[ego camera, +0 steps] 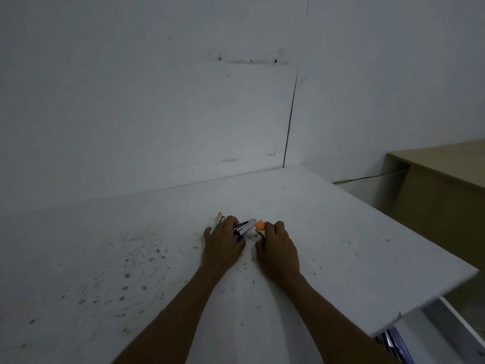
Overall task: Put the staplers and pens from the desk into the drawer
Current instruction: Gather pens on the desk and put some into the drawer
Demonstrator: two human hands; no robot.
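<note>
On the white desk (341,232), my left hand (223,245) lies over a small purple and white stapler (245,227), fingers curled around it. An orange-tipped white pen (220,216) pokes out beyond that hand's fingers, touching them. My right hand (278,248) is closed around something with an orange end (260,225), most of it hidden under the fingers. At the lower right, below the desk edge, an open white drawer (456,321) shows, with purple items (391,342) inside.
The desk top is speckled with dark spots on its left part. White walls stand close behind it, meeting in a corner. A wooden desk (441,185) stands to the right, beyond a gap.
</note>
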